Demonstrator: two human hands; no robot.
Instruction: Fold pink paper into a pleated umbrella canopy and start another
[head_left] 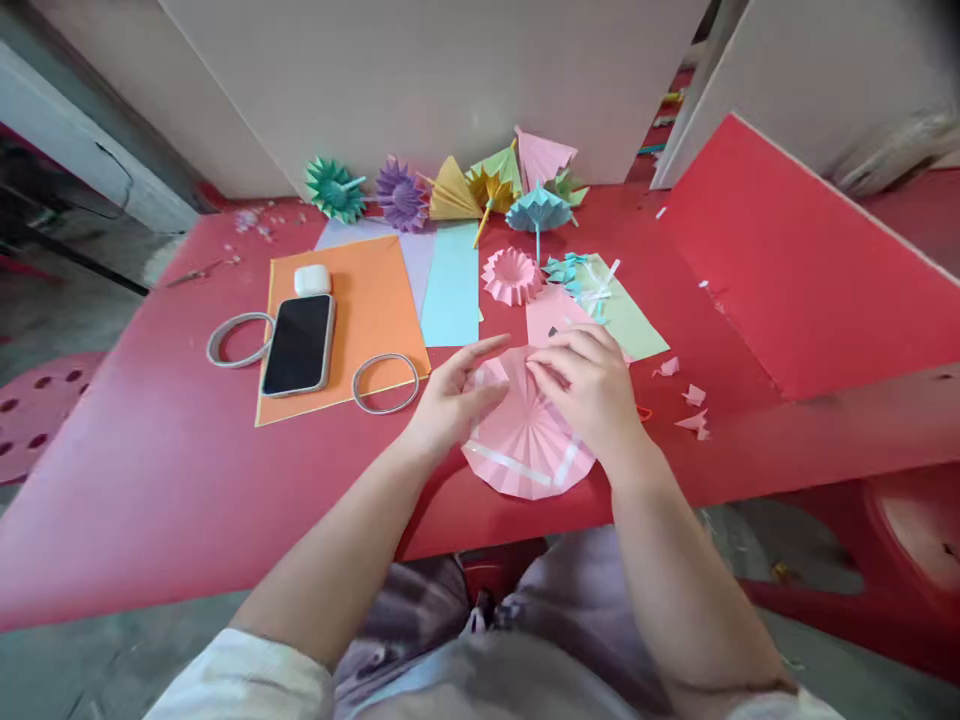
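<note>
Near the table's (165, 490) front edge lies the pleated pink disc (529, 440), hub of this clock, with pale strips (510, 464) at five and seven. At ten, the left hand (461, 392) hovers over or rests on its rim, thumb and forefinger spread wide; I see nothing gripped. At two, the right hand (589, 385) bends over it, thumb and forefinger tips pinched together near the disc's twelve; whether they grip anything, I cannot tell. Beyond, toward twelve, sit a pink ruffle (511, 276) and paper parasols (538, 208). Between nine and ten, a phone (298, 345) lies partly on an orange sheet (367, 300). Pink scraps (694, 396) lie near three, a green sheet (641, 340) between one and two.
</note>
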